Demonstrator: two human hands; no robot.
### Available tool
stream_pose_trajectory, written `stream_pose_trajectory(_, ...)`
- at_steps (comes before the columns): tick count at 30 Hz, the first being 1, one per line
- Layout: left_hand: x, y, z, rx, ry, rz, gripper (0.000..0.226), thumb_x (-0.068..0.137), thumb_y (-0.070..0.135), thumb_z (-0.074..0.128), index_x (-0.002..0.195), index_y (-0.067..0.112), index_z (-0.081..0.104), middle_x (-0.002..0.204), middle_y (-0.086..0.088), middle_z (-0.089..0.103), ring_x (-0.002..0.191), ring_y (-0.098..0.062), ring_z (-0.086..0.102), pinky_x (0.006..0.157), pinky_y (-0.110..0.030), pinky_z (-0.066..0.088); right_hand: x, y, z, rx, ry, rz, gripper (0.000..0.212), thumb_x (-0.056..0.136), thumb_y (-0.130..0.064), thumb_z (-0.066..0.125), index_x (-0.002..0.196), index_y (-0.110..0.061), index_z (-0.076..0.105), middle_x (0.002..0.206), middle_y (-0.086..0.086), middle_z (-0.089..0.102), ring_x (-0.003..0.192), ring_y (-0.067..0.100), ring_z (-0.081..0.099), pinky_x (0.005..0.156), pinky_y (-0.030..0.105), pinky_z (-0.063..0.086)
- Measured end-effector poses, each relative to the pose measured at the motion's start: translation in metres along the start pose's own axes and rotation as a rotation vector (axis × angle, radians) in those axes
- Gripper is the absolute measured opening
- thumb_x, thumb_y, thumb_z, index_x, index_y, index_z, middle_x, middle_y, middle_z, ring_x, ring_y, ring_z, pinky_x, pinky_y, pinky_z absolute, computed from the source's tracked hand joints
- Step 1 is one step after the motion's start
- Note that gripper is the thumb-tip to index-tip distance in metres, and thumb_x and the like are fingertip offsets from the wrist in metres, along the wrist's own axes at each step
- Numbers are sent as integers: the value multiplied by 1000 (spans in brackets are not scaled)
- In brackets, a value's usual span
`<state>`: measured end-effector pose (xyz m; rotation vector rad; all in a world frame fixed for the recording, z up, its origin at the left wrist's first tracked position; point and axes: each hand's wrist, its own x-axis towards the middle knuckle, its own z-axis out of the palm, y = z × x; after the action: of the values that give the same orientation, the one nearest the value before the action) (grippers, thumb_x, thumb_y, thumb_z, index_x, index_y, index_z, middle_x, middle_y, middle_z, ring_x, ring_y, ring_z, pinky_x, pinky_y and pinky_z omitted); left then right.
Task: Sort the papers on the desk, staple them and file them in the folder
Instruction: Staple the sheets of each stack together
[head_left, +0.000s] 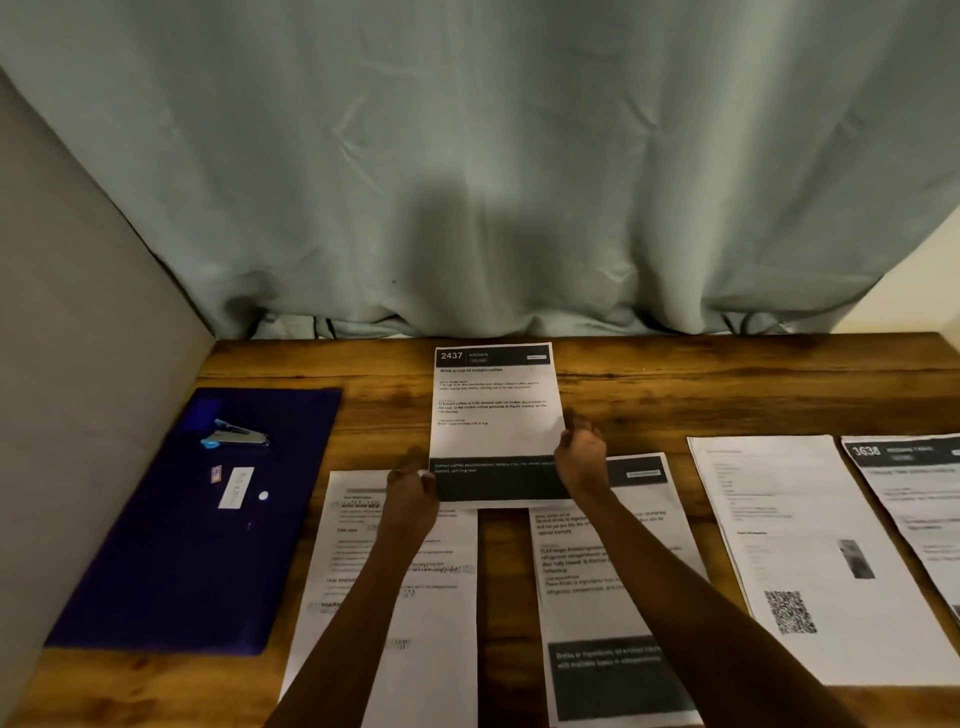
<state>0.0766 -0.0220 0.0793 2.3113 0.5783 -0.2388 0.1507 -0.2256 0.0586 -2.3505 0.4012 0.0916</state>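
Early days in this job, by the look of it. Nothing is stapled and nothing is filed: the blue folder (182, 571) lies closed at the left of the frame with the stapler (236, 435) sitting untouched on top of it.

Right now it's sorting. The left hand (410, 493) pinches the lower left corner of the sheet headed 2437 (493, 415), and the right hand (582, 457) has its grip clamped on the sheet's right edge, fingers curled round the paper. That sheet is at centre frame on the wooden bench (675, 395), its bottom edge overlapping two others: a text page (447, 623) at lower left and a page with a dark band (582, 613) at lower centre.

Over on the right, well apart from the hands, lie a page with a QR code (800, 545) and another headed 3638 (909, 493), overlapping at their edges.

The 2437 sheet looks crisp: white, flat, dark header bar on top, dark band across the bottom, "Kitchen" beside the number. I'd say pairing, stapling and filing are all left.
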Motion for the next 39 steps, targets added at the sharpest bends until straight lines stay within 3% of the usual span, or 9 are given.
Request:
stream_pose_trajectory(6,-21,-19,-10,-31,138,-70,39,100,24,44,133,3,43,132,-20,45,113,-32,53,85,-32,44,-36,2,-7,125,32,-93,31,95,-10,51,126,-7,51,128,14,51,121,28,49,97,33,44)
stream_pose_trajectory(11,-47,-47,-14,71,237,-171,47,97,29,49,134,3,38,134,-23,43,122,-39,44,100,-49,41,-87,2,-1,125,-181,-195,15,93,-8,55,107,-5,58,99,7,61,89,15,59,60,6,42)
stream_pose_trajectory(14,-61,-60,-13,60,252,-251,52,96,29,51,136,1,34,137,-24,39,126,-42,40,102,-52,37,-109,2,10,98,-333,-147,7,94,-15,54,93,-8,57,82,1,56,76,14,55,55,7,37)
stream_pose_trajectory(17,-70,-74,-11,59,240,-321,59,96,29,51,139,-2,27,141,-27,34,130,-44,34,106,-53,32,-124,4,21,58,-427,-84,29,95,-15,50,67,-15,46,64,-2,45,57,8,44,51,14,34)
stream_pose_trajectory(21,-72,-87,-9,-9,224,-369,63,94,29,56,139,-4,26,140,-27,35,130,-44,36,107,-52,33,-137,2,32,115,-442,-51,32,94,-12,51,64,-20,45,64,-5,48,54,4,42,48,9,30)
stream_pose_trajectory(27,-69,-95,-14,27,229,-377,67,92,29,58,139,-2,23,141,-27,32,131,-44,32,108,-52,30,-146,-4,58,267,-368,90,9,91,-16,56,92,-16,65,95,5,67,77,13,61,60,18,48)
stream_pose_trajectory(30,-65,-102,-16,67,205,-364,69,91,32,58,141,0,21,139,-25,32,128,-43,33,104,-52,35,-154,-8,70,325,-394,249,12,92,-27,55,101,-21,61,99,5,66,84,15,62,73,28,55)
stream_pose_trajectory(35,-57,-111,-24,134,141,-370,63,91,35,56,136,2,28,134,-22,37,124,-40,38,101,-49,38,-162,-21,83,256,-297,276,27,89,-21,59,115,-15,53,105,5,61,92,19,61,73,30,55)
stream_pose_trajectory(39,-53,-115,-35,90,136,-407,54,92,27,56,133,0,34,133,-23,41,123,-42,41,100,-50,38,-168,-29,88,211,-331,315,13,90,-17,57,102,-12,52,104,7,62,94,23,63,80,36,57)
